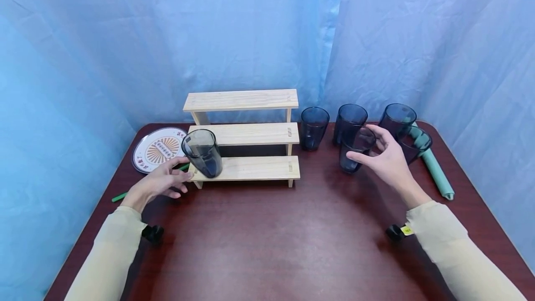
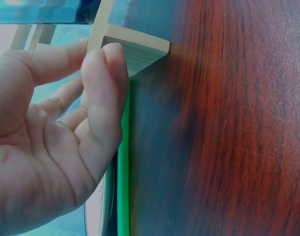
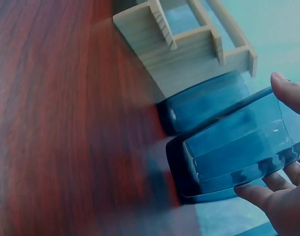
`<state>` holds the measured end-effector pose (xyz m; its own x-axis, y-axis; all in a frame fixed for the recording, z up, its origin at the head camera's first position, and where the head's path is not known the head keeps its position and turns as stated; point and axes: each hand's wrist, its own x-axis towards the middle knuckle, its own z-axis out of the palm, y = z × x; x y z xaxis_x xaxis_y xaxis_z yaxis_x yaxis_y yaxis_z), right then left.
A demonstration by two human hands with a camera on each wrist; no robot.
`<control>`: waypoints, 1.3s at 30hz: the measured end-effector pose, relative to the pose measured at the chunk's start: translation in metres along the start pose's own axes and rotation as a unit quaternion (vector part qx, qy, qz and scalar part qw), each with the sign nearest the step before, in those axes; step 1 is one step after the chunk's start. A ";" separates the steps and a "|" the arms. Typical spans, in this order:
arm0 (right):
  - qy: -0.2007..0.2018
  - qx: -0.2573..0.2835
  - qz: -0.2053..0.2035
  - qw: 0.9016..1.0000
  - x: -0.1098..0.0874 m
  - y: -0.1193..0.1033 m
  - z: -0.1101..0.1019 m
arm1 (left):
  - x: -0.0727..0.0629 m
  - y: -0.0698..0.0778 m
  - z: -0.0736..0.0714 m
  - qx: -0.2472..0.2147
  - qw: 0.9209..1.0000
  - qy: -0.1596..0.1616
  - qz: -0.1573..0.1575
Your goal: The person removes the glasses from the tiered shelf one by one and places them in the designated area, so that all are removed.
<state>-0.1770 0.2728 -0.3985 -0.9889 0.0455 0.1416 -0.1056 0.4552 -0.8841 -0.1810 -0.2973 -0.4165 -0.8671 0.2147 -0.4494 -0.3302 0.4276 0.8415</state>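
Note:
At the left end of the tiered wooden shelf [image 1: 259,167], my left hand [image 1: 160,181] pinches the end of the lowest board between thumb and fingertips. A dark tinted glass [image 1: 203,157] stands upright on that board, just beside the hand. My right hand [image 1: 392,158] holds another tinted glass [image 3: 228,157] near its rim, thumb on one side and fingers on the other. In the right wrist view this glass is close over the tabletop, and a second glass [image 3: 204,101] shows between it and the shelf.
Several more glasses, such as one beside the shelf [image 1: 313,129], stand at the back right. A light green roll [image 1: 439,176] lies at the right edge. Left of the shelf are a patterned plate [image 1: 146,154] and a thin green stick [image 1: 120,197]. Blue curtains surround the table [image 1: 267,245].

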 end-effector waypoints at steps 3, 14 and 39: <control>0.004 0.005 0.013 1.000 -0.001 0.009 -0.002 | 0.000 0.000 0.000 0.000 1.000 -0.001 -0.001; 0.012 0.034 -0.001 0.999 -0.007 0.030 -0.005 | -0.001 -0.003 0.002 -0.007 1.000 -0.006 -0.001; -0.006 0.007 -0.015 1.000 -0.004 0.036 -0.006 | -0.001 -0.003 0.000 -0.016 1.000 -0.005 0.009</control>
<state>-0.1760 0.2948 -0.4284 -0.9865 0.0211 0.1622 -0.1361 0.4439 -0.8857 -0.1793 -0.2991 -0.4183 -0.8691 0.2319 -0.4370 -0.3264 0.3949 0.8588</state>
